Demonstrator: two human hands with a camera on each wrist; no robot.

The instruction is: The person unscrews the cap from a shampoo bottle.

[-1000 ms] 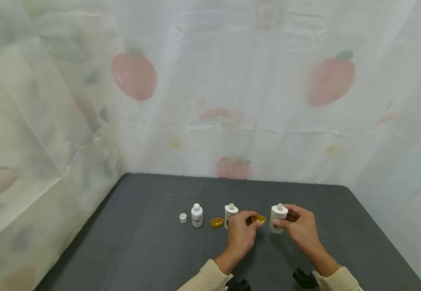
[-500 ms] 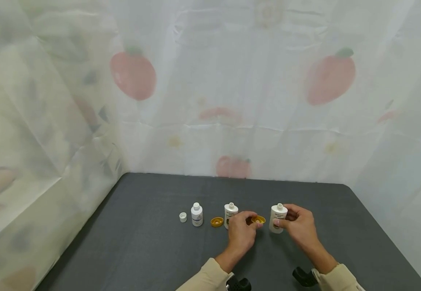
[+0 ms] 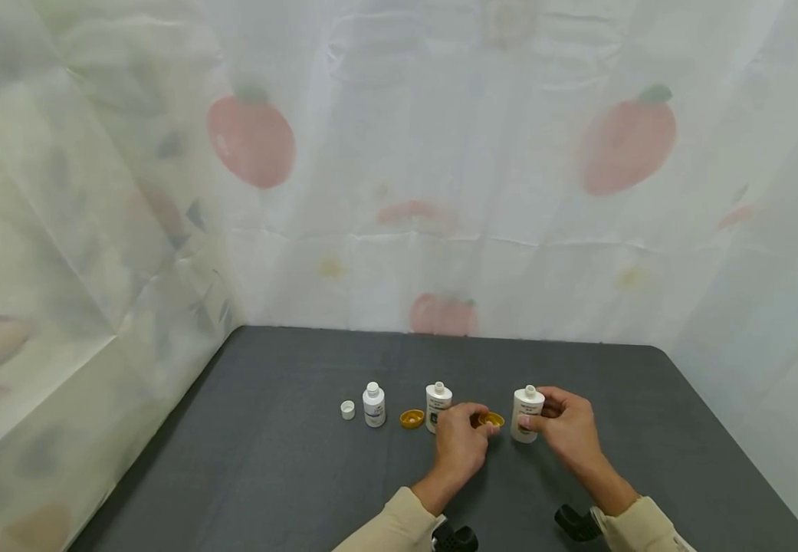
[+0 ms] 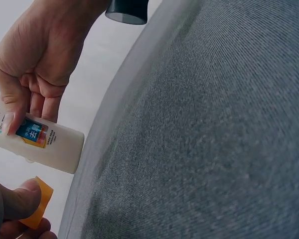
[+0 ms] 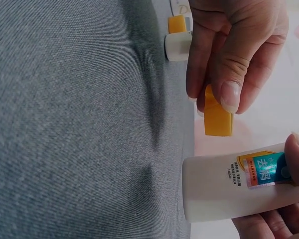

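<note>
My left hand (image 3: 458, 441) pinches a yellow bottle cap (image 3: 491, 418), hollow side up, between thumb and fingers. In the right wrist view the cap (image 5: 218, 117) shows as a flat-sided yellow piece below the thumb. To the right, my right hand (image 3: 569, 429) grips an uncapped white shampoo bottle (image 3: 524, 428) by its side, thumb in front. The bottle stands upright with its narrow neck bare. Its blue label (image 4: 32, 131) is partly covered by the thumb in the left wrist view. Cap and bottle are a short gap apart.
Behind my left hand stands a second uncapped white bottle (image 3: 438, 399), with another yellow cap (image 3: 412, 418) to its left. Further left are a small white bottle (image 3: 374, 409) and a white cap (image 3: 348, 411). All rest on the dark grey table (image 3: 288, 475), backed by a printed curtain (image 3: 343, 169).
The left hand has sunk very slightly with the yellow cap. The right hand and its bottle stay in place, and the head view has tipped down a little.
</note>
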